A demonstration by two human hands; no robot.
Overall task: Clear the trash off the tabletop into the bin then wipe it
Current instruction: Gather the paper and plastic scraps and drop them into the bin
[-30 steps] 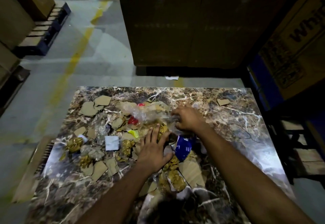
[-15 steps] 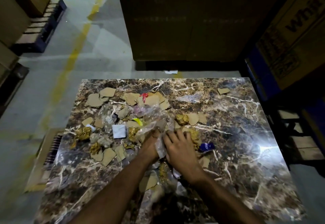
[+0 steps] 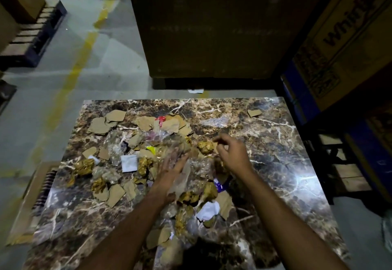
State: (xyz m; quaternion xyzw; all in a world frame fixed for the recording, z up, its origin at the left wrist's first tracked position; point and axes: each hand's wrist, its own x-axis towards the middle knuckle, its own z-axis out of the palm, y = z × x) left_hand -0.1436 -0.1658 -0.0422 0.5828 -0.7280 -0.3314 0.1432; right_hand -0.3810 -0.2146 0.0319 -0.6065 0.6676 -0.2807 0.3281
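A brown marble tabletop [image 3: 275, 163] carries a heap of trash. It holds torn cardboard scraps [image 3: 99, 125], crumpled gold wrappers [image 3: 83, 167], clear plastic bags [image 3: 114, 146], a white paper square [image 3: 129, 163], a blue wrapper [image 3: 219, 186] and a red bit [image 3: 161, 118]. My left hand [image 3: 171, 169] lies flat with fingers spread on clear plastic in the middle of the heap. My right hand [image 3: 233, 155] hovers just right of it with loosely curled fingers beside a gold ball [image 3: 205, 147]; I see nothing in it. No bin is recognisable.
Big dark cardboard boxes [image 3: 212, 25] stand beyond the table's far edge. A lettered box [image 3: 343, 42] and a wooden pallet [image 3: 347, 176] are at the right. Left is concrete floor with a yellow line [image 3: 74, 74], a pallet [image 3: 31, 36] and a floor grate [image 3: 45, 187].
Both hands pulled together at the heap's middle, then parted: my left hand now lies flat on the plastic and my right hand has lifted up and to the right. The trash was dragged nearer.
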